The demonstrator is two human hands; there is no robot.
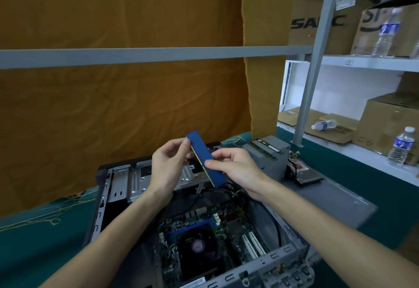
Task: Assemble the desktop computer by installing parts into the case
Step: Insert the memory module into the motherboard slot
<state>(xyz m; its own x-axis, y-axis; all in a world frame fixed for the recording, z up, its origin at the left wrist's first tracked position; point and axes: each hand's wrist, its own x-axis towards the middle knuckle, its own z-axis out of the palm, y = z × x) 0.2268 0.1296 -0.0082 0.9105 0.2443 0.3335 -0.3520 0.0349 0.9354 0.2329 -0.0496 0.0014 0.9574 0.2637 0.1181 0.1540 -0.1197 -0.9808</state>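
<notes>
From the head view, both hands hold a blue memory stick [205, 158] up in the air above the open computer case [113, 188]. The left hand [169, 165] pinches the stick's upper end, its fingers [181, 146] curled against the edge. The right hand [235, 165] grips the lower half, thumb pressed on the blue face and the other fingers folded behind it. The stick tilts, its top leaning left and its gold-edged side facing the left hand.

Directly below the fingers lies the motherboard [204, 238] inside the case, with a round fan [197, 245] and white slots [252, 244] to its right. Just right of the right hand's fingers sits a grey power supply [269, 154] on the green desk [34, 249]. Farther right, shelves [367, 63] carry cardboard boxes [390, 127] and water bottles [401, 147]. Behind the fingers hangs an orange cloth [124, 106].
</notes>
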